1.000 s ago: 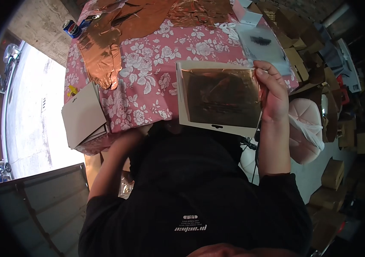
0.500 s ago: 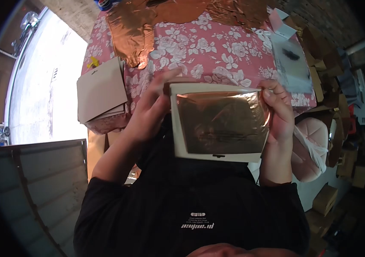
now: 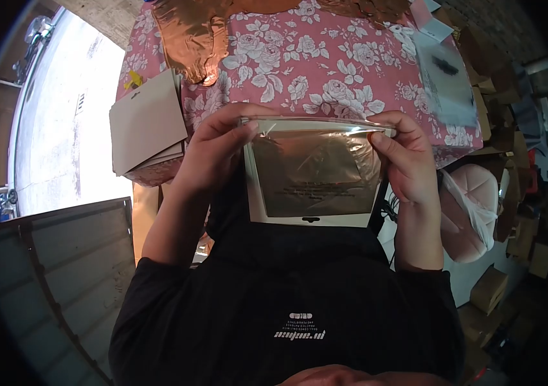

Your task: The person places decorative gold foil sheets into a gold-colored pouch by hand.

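Between my hands is a flat clear plastic bag [image 3: 315,177] holding a pale card and shiny copper-coloured material. Small dark print shows on its lower part, and the card has a hang-hole at the near edge. My left hand [image 3: 225,138] pinches the far left corner, thumb on top and fingers behind. At the far right corner my right hand [image 3: 405,151] is closed on the bag in the same way. The plastic along the far edge catches the light. A stack of pale cards [image 3: 148,122] lies on the table to the left of my left hand.
Copper-coloured shiny pieces [image 3: 193,38] lie along the far side of the table, which has a pink floral cloth [image 3: 274,58]. Clear plastic bags [image 3: 444,90] and a white box [image 3: 434,26] are at the right. A padded stool [image 3: 470,212] and cardboard boxes [image 3: 489,289] stand beyond.
My left hand, its fingers apart beside the bag before, has closed on the far left corner. The bag has shifted slightly left and its far edge is now held at both corners.
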